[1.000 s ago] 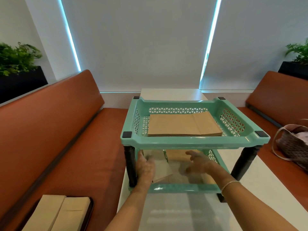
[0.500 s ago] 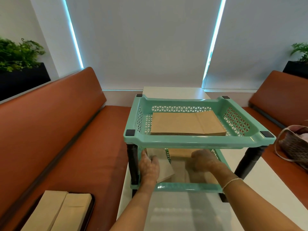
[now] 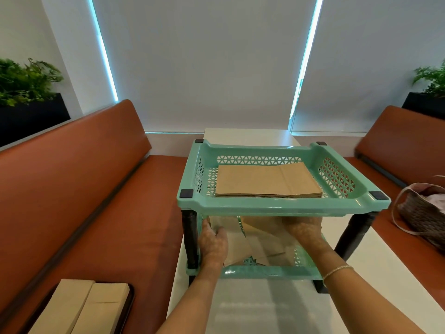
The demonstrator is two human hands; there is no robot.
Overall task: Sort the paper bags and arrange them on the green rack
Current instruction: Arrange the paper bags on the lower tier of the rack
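Both hands reach into the lower tier of the green rack (image 3: 281, 204), which stands on a white table (image 3: 252, 307). The left hand (image 3: 213, 242) lies palm down at the tier's left side, by the dark front-left leg (image 3: 190, 237), with its fingers spread flat on pale paper bags (image 3: 237, 247) lying in the tier. The right hand (image 3: 304, 229) is well apart from it, on the right side and a little higher, just under the upper tier's front rim; it appears to rest on or hold the edge of brown bags (image 3: 261, 229) there, but its fingertips are hidden by the rim and blurred, so I cannot tell whether it is clamped on them. A thin bracelet (image 3: 337, 271) circles the right wrist.

Above the hands, in the upper tier, a neat stack of brown bags (image 3: 267, 182) lies flat, nearer the tier's left wall than its right.

Below and to the left of the left arm, on an orange bench (image 3: 91, 201), a dark tray (image 3: 128, 307) carries two more piles of bags (image 3: 79, 309) side by side. Right of the right arm, on the opposite bench, sits a woven handbag (image 3: 423, 213). Beyond the rack hang white blinds (image 3: 204, 56), with plants (image 3: 26, 80) at the far left and right.
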